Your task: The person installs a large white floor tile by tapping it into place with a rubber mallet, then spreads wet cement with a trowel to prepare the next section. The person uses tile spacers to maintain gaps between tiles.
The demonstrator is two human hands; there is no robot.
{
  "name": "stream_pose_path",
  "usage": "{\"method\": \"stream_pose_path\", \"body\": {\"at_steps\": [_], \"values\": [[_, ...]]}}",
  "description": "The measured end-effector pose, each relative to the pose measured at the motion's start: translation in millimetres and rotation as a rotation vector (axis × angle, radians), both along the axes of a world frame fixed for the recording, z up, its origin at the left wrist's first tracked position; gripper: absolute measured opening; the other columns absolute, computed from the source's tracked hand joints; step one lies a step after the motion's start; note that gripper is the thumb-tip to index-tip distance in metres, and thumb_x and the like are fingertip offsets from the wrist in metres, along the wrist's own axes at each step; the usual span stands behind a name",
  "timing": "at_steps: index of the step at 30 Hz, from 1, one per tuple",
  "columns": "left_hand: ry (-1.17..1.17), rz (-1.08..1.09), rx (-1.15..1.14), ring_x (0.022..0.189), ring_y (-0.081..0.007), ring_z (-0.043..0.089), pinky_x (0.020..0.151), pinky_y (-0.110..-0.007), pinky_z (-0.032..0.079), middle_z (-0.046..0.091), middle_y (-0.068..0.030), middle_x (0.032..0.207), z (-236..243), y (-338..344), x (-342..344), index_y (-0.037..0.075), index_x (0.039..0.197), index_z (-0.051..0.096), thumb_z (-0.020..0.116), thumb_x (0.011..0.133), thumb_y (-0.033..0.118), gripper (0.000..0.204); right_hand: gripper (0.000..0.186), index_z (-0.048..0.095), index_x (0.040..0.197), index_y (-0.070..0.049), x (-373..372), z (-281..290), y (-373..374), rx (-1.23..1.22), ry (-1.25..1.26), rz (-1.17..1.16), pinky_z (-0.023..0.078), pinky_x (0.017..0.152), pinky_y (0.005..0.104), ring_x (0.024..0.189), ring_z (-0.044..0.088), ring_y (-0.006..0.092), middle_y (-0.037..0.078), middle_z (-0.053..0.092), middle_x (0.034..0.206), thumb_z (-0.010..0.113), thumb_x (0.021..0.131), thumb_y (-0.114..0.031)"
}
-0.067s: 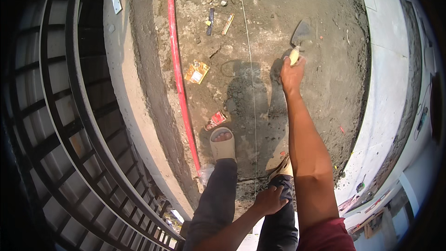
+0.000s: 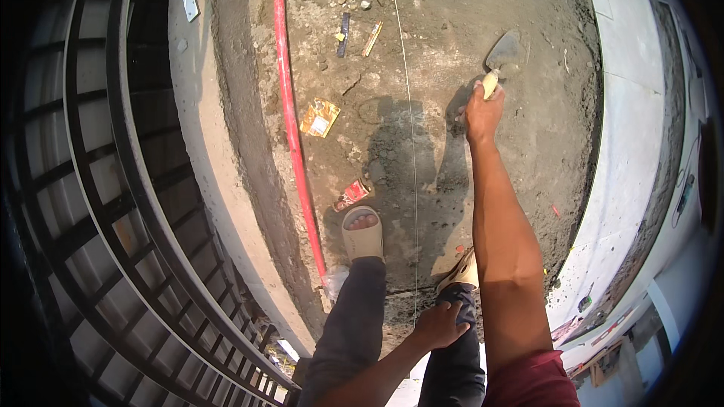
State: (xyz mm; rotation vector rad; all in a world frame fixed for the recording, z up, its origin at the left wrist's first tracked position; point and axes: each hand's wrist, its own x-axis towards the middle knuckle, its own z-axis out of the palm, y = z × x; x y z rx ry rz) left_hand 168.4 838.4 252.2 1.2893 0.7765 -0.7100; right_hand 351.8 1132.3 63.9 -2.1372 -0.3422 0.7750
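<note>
My right arm stretches forward, and my right hand [image 2: 483, 111] is closed round the pale yellow handle of a trowel [image 2: 504, 51]. The grey, pointed blade lies at the damp grey mortar surface [image 2: 543, 128], its tip away from me. Whether the blade presses into the surface or just skims it, I cannot tell. Down near my body, my left hand [image 2: 442, 325] rests on my right leg by the knee, thumb and fingers apart, holding nothing. A thin white string [image 2: 411, 151] runs lengthwise over the ground, left of the trowel.
A red pole [image 2: 291, 120] lies along the left side, beside a concrete kerb and a dark metal grille [image 2: 113, 173]. Litter includes a yellow-orange wrapper [image 2: 320, 117] and a crumpled red packet [image 2: 352, 194] by my left sandal [image 2: 363, 235]. A white ledge [image 2: 630, 136] borders the right.
My right hand and the trowel have shifted slightly to the right and forward, and the blade has turned a little. My left hand stays on my leg.
</note>
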Motion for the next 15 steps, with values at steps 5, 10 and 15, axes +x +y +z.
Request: {"method": "stream_pose_path", "body": {"at_steps": [5, 10, 15], "values": [[-0.002, -0.037, -0.004, 0.112, -0.0396, 0.06, 0.09, -0.05, 0.051, 0.054, -0.0229, 0.128, 1.7, 10.0, 8.4, 0.006, 0.143, 0.041, 0.056, 0.094, 0.049, 0.067, 0.048, 0.052, 0.122, 0.002, -5.9, -13.2, 40.3, -0.096, -0.048, 0.667, 0.05, 0.093, 0.0453, 0.105, 0.064, 0.0424, 0.033, 0.064, 0.11, 0.062, 0.095, -0.036], [0.018, -0.014, -0.001, 0.111, -0.0401, 0.061, 0.091, -0.05, 0.051, 0.055, -0.0245, 0.127, 0.8, 25.5, 8.0, 0.005, 0.143, 0.041, 0.055, 0.094, 0.052, 0.069, 0.042, 0.055, 0.119, 0.0, -1.8, 15.0, 60.2, -0.072, -0.125, 0.77, 0.051, 0.087, 0.0434, 0.102, 0.067, 0.0374, 0.029, 0.067, 0.106, 0.063, 0.095, -0.034], [-0.057, 0.047, 0.02, 0.109, -0.0399, 0.062, 0.089, -0.049, 0.052, 0.056, -0.0242, 0.124, 3.5, 36.3, 5.1, 0.003, 0.141, 0.042, 0.056, 0.094, 0.05, 0.068, 0.049, 0.058, 0.12, 0.005, 47.2, -0.7, 105.4, -0.072, 0.003, 0.09, 0.053, 0.08, 0.0443, 0.086, 0.069, 0.0389, 0.026, 0.069, 0.09, 0.064, 0.094, -0.036]]}}
